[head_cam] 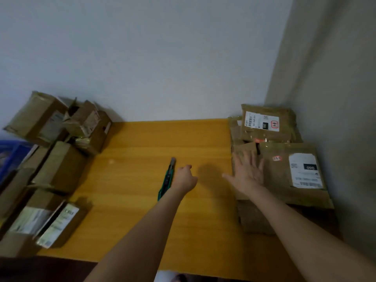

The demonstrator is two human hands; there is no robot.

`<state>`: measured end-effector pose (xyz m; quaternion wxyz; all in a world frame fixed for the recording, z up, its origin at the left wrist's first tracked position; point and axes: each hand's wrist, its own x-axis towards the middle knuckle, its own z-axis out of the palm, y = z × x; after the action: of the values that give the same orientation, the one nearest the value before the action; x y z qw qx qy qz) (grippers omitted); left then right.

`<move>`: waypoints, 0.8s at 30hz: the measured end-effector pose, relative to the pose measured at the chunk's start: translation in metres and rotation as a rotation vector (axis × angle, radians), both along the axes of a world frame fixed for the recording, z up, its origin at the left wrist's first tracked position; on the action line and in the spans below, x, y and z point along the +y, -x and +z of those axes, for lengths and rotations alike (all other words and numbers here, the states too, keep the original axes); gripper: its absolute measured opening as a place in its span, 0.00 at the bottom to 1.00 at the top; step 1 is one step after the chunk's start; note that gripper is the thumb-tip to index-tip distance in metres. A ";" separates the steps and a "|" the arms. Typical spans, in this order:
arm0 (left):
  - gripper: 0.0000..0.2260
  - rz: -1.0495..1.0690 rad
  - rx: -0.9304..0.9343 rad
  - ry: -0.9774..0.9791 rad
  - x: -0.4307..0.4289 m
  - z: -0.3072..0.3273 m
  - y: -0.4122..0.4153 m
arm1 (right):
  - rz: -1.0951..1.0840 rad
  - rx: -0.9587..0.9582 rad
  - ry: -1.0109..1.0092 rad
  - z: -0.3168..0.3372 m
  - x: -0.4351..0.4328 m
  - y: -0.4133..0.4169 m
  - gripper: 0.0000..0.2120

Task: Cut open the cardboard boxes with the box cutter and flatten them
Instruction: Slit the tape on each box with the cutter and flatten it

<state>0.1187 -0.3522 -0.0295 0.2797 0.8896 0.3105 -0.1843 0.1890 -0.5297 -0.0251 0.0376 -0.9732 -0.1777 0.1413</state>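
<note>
Our right hand [249, 173], fingers spread, presses the box [284, 176] flat; left hand [185, 177] curls at the box cutter [168, 176], grip unclear.

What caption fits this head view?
Right hand flat on flattened cardboard, left hand at the green box cutter over the yellow table, boxes piled left.

Left hand [184, 177] and right hand [249, 171] are bare. Both forearms are bare along their full visible length, entering from 6 o'clock and 4 o'clock respectively.
</note>
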 end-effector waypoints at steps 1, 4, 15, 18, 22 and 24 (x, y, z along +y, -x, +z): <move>0.24 -0.009 0.008 -0.017 0.009 0.005 0.008 | 0.014 0.004 -0.018 0.004 0.015 0.005 0.41; 0.24 0.008 0.017 -0.054 0.042 0.015 0.032 | 0.069 0.042 -0.048 0.013 0.065 0.022 0.35; 0.24 0.066 -0.052 -0.102 0.229 0.011 0.122 | 0.198 0.099 -0.125 0.009 0.282 0.113 0.27; 0.24 0.022 -0.098 -0.108 0.290 0.011 0.146 | 0.192 0.110 -0.132 0.007 0.345 0.143 0.27; 0.23 -0.032 -0.182 -0.200 0.362 0.016 0.177 | 0.177 0.140 -0.154 0.009 0.420 0.181 0.27; 0.21 -0.043 -0.228 -0.218 0.392 0.019 0.187 | 0.182 0.154 -0.160 0.010 0.449 0.194 0.27</move>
<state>-0.0686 0.0400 -0.0106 0.2107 0.9363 0.2760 -0.0533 -0.0052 -0.0804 -0.0146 0.1154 -0.9332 -0.2726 0.2037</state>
